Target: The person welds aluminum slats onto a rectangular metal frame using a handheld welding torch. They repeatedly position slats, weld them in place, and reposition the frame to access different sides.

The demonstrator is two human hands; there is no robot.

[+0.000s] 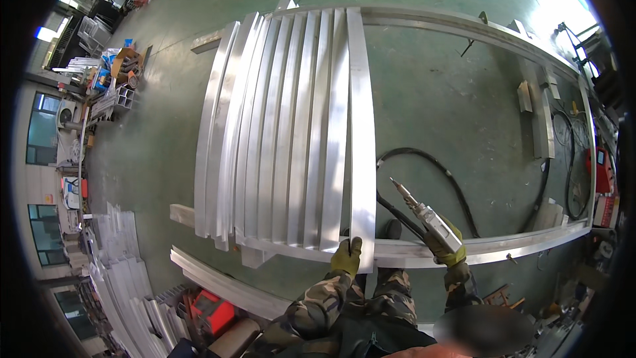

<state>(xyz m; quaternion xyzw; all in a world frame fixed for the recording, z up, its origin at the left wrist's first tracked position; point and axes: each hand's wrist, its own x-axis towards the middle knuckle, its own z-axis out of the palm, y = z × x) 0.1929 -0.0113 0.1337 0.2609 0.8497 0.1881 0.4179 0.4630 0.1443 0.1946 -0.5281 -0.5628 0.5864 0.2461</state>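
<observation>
My left hand (346, 257), in a yellow-green glove, grips the near end of a long flat silver metal bar (362, 139), with fingers on its left edge. This bar lies across the metal frame (477, 252), slightly apart at its near end from a row of similar slats (278, 126) to its left. In my gloved right hand (454, 253) is a handheld welding gun (434, 225), its narrow nozzle tilted up and to the left above the frame's near rail. A thick black cable (457, 192) loops over the floor behind it.
Around the frame's right end stand a red machine (601, 171), a metal beam (542, 119) and more cable. Long metal profiles (116, 258) are stacked at the left, near a red box (211, 313). Another silver beam (225, 284) lies close to my left forearm. Green floor (430, 99) shows inside the frame.
</observation>
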